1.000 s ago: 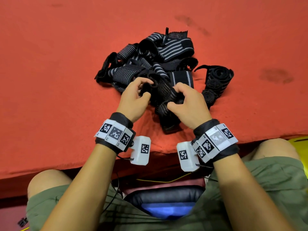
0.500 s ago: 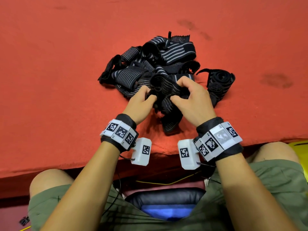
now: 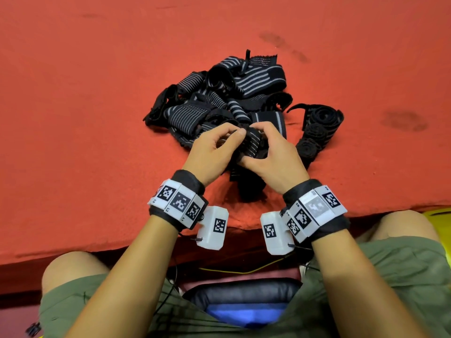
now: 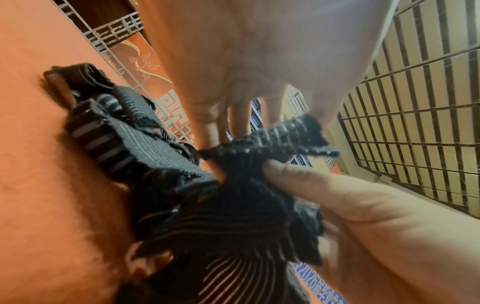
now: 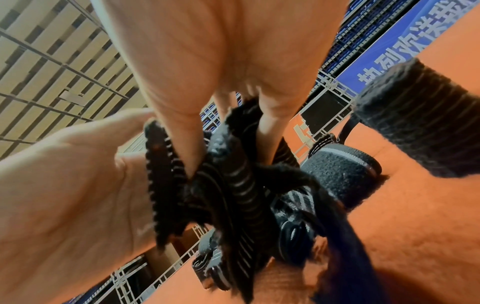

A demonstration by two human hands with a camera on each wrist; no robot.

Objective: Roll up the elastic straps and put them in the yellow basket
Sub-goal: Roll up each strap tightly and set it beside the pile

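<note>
While I look down through the head camera, my left hand (image 3: pixel 212 152) and my right hand (image 3: pixel 273 157) meet on one striped elastic strap (image 3: pixel 252 145), fingers and thumbs of both curled and pinching it; its loose tail (image 3: pixel 249 189) trails toward me over the red table cover (image 3: pixel 85 118). Landmark: the heap of unrolled straps (image 3: pixel 219 103).
- Held strap: at the near edge of the heap, touching it.
- Rolled straps (image 3: pixel 317 132): several coils in a row just right of the heap, lying on the cover.
- Yellow basket (image 3: pixel 439 223): only a yellow sliver shows, well right of the heap and nearer me, below the table edge beside my knee.
- Marker bands: one on each wrist, nearer me than the heap.

Left wrist view: my left hand (image 4: pixel 259 61) reaches down, fingertips (image 4: pixel 233 127) closed onto a folded edge of the strap (image 4: pixel 280 137); my right thumb (image 4: pixel 311 185) presses the bunched cloth from the other side. The heap (image 4: pixel 116 133) lies just beyond on the cover.

Right wrist view: my right hand (image 5: pixel 221 61) has its thumb (image 5: pixel 179 144) and a finger clamped narrow on the strap (image 5: pixel 233 185), my left palm (image 5: pixel 64 185) against the strap's other face. A rolled strap (image 5: pixel 340 168) sits just beside. Blur hides finer detail.
</note>
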